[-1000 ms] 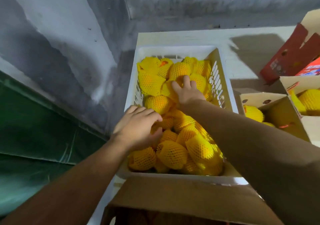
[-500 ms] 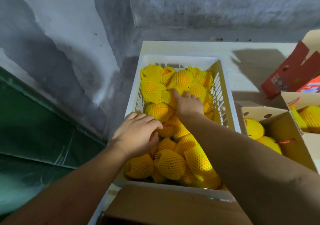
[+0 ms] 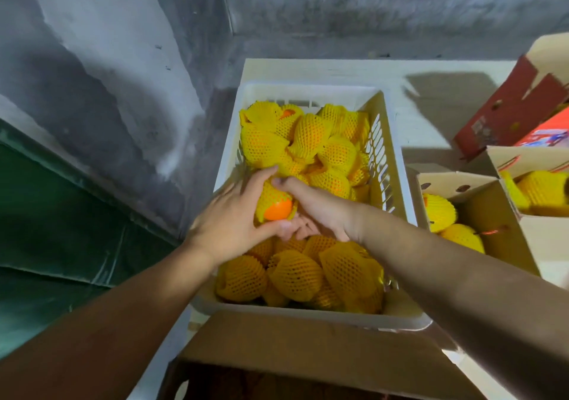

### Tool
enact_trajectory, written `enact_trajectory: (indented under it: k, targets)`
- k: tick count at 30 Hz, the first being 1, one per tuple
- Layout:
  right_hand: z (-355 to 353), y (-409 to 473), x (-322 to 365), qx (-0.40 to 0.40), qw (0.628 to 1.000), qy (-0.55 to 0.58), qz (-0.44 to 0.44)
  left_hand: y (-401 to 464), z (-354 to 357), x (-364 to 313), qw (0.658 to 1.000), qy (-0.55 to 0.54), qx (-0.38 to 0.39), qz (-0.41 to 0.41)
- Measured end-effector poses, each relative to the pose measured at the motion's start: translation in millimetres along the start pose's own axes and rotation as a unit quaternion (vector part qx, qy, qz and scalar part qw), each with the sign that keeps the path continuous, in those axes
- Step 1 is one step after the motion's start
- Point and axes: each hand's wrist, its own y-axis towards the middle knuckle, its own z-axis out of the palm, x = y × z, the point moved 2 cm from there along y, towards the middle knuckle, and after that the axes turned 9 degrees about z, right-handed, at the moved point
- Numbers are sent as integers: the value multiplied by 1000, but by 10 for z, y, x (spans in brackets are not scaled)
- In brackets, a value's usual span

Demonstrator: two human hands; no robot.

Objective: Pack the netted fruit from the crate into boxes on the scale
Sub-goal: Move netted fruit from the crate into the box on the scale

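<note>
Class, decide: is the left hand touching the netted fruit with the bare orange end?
Touching. The head view shows the left hand wrapped against the netted fruit.

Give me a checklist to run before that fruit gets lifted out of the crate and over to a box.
1. Fruit held: ok. The left hand and right hand both cup one netted fruit.
2. Net fully on: not ok. Bare orange skin shows at its near end.
3. Fruit free of the pile: cannot tell; fingers hide its underside.
4. Room in the nearest box: ok, only a few fruits inside.
5. Path over the crate wall: ok, nothing in between.
6. Scale under the box: cannot tell, not visible.
</note>
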Motion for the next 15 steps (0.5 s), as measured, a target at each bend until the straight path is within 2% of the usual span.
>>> enact_trajectory:
  k: [3, 5, 6, 7, 8, 9, 10, 11, 13, 15]
  targets:
    - [-3, -64, -77, 64, 997, -47, 16, -11, 4, 35, 1000, -11, -7, 5]
    - [-192, -82, -32, 13, 992, -124, -27, -18, 21, 55, 999, -29, -18, 4]
    - [-330, -56, 14, -68, 987, -133, -65, -26, 19, 67, 999, -39, -22, 4]
    - [-508, -25, 54, -182, 969, -126, -108, -35, 15, 73, 999, -45, -22, 4]
    - [-729, 27, 73, -313, 927, -140, -153, -36, 11, 68, 999, -46, -17, 6]
    - [-918, 89, 83, -411, 877, -184, -166, -38, 7, 71, 999, -46, -12, 7]
    - [-1068, 167, 78, -446, 847, -257, -132, -38, 8, 73, 999, -47, -10, 9]
    - [-1175, 268, 51, -428, 840, -326, -72, -34, 13, 71, 999, -52, -10, 10]
    - [-1270, 449, 8, -372, 841, -391, 18, -29, 11, 67, 997, -68, -19, 12]
    - [-1276, 561, 19, -398, 821, -410, 15, -32, 9, 59, 996, -75, -34, 21]
